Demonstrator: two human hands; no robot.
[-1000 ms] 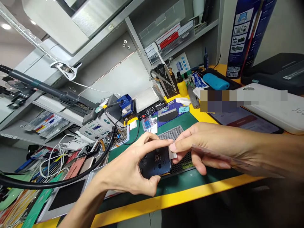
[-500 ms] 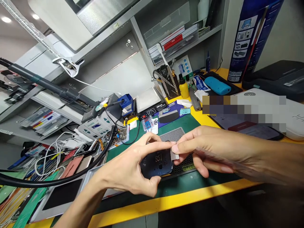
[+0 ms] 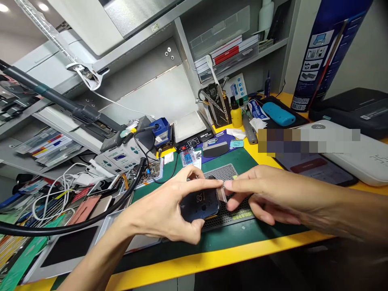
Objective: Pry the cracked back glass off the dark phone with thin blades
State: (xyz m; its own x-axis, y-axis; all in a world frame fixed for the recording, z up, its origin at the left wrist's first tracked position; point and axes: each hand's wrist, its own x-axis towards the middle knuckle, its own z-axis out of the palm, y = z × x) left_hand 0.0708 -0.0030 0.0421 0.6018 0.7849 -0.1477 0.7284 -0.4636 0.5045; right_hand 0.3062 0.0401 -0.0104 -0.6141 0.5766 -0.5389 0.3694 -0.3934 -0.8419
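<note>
My left hand (image 3: pixel 169 202) is closed round a dark phone (image 3: pixel 200 204), with its index finger along the far side and its thumb at the near side. The phone lies dark face up, showing small pale print. At its right end a thin, pale flat blade (image 3: pixel 222 195) stands against the edge. My right hand (image 3: pixel 257 190) pinches this blade between thumb and finger, its other fingers loosely curled. The left index fingertip meets the right thumb at the blade's top. Under the phone is a perforated black pad (image 3: pixel 233 216).
The pad rests on a green mat (image 3: pixel 218 242). Behind are a flat black-and-white device (image 3: pixel 190 129) and a yellow bottle (image 3: pixel 236 115). A thick black cable (image 3: pixel 91 230) crosses the left. To the right lie a phone (image 3: pixel 321 169) and a white device (image 3: pixel 357 153).
The view has shifted slightly. The right thumb and finger have spread a little around the blade, which now shows more tilted. The left hand keeps its hold on the phone.
</note>
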